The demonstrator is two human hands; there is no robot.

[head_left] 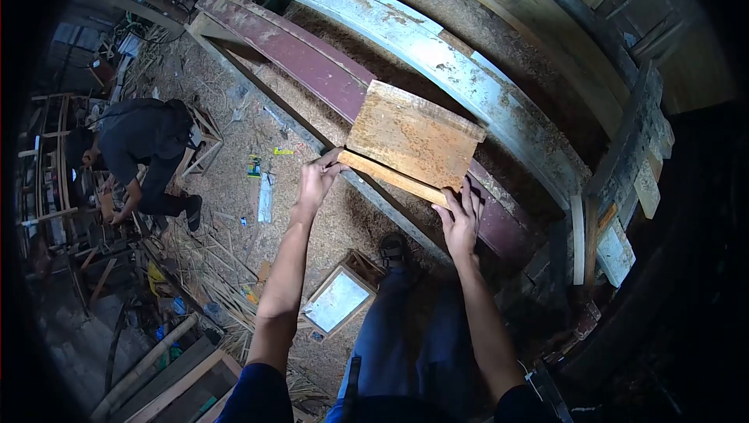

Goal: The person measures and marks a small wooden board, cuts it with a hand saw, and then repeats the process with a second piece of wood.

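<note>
Woodworking workshop, rough one. Sawdust-strewn floor (226,216), long painted planks, one whitish (421,44), one maroon (312,62); rough wooden board (413,138), offcuts (615,253) propped at right, thin loose strips (230,286) strewn lower left. Another person (144,138) bends by wooden frames (58,165). Outer edges too dark to read.

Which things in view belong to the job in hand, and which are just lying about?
Job in hand, apparently:
wooden strip, held by left hand and right hand
wide board beside it
maroon beam beneath the board

Just lying about, apparently:
white-topped box
pale piece, on ground
</note>
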